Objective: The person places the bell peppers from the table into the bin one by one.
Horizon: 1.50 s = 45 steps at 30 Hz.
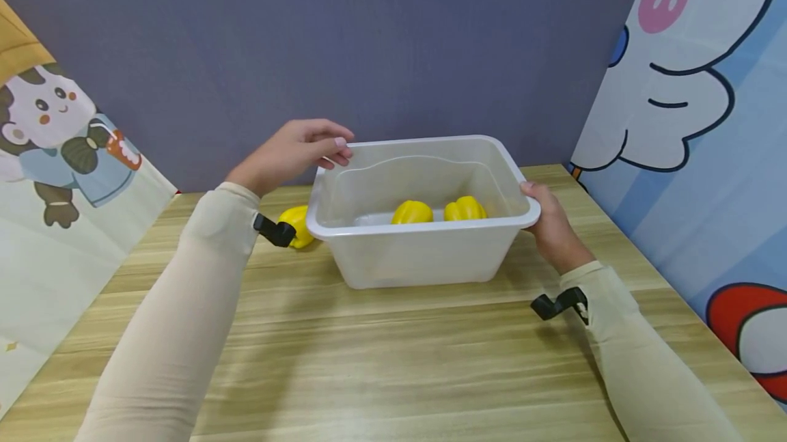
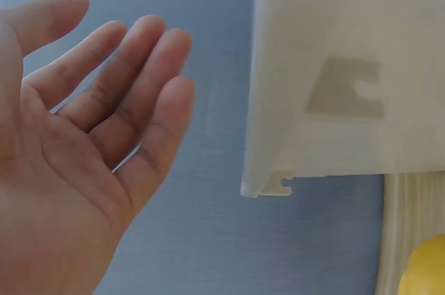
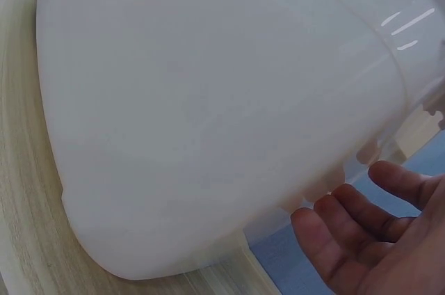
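A white plastic tub (image 1: pixel 418 257) stands on the table, with two yellow bell peppers (image 1: pixel 412 213) visible inside it. Another yellow bell pepper (image 1: pixel 298 225) lies on the table by the tub's left side, partly behind a black wrist mount. My left hand (image 1: pixel 295 152) hovers at the tub's back left corner. Its fingers are loosely bent and hold nothing; the left wrist view shows a gap between them and the tub wall. At the right end, my right hand (image 1: pixel 555 230) holds the rim, thumb on top. In the right wrist view its fingers (image 3: pixel 316 239) are against or very near the outer wall.
The wood-grain table (image 1: pixel 381 367) reaches back to a grey-blue panel (image 1: pixel 393 46) close behind the tub. Cartoon-printed sheets (image 1: pixel 732 210) border the table on both sides.
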Each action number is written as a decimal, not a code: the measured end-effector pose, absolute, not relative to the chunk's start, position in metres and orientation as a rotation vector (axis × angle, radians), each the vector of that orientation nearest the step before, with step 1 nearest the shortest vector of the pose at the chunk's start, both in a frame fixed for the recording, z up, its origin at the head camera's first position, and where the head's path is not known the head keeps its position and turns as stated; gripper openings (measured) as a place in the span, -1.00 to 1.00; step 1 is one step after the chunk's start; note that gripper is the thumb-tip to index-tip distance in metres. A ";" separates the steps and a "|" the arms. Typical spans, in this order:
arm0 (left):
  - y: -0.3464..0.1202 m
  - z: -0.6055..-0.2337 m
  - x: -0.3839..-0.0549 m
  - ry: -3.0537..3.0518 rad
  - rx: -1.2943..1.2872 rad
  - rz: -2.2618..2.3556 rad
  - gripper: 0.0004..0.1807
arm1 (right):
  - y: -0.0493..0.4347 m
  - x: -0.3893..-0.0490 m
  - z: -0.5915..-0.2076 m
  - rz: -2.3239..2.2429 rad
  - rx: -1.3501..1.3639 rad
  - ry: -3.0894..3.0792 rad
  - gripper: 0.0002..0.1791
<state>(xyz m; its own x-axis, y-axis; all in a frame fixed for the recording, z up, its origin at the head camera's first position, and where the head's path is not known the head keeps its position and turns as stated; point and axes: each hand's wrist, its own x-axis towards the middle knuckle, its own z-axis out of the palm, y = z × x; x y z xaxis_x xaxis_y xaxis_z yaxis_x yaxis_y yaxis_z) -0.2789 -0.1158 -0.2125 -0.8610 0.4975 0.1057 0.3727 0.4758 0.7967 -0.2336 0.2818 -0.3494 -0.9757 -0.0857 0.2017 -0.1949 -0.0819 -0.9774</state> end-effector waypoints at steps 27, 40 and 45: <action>-0.140 -0.234 -0.271 2.540 0.696 1.749 -0.61 | 0.280 -0.230 -0.349 2.151 0.381 -2.151 -0.40; -0.146 -0.244 -0.266 2.616 0.653 1.928 -0.66 | 0.279 -0.230 -0.348 2.179 0.358 -2.122 -0.43; -0.146 -0.246 -0.262 2.601 0.652 1.974 -0.68 | 0.277 -0.230 -0.348 2.224 0.308 -2.081 -0.51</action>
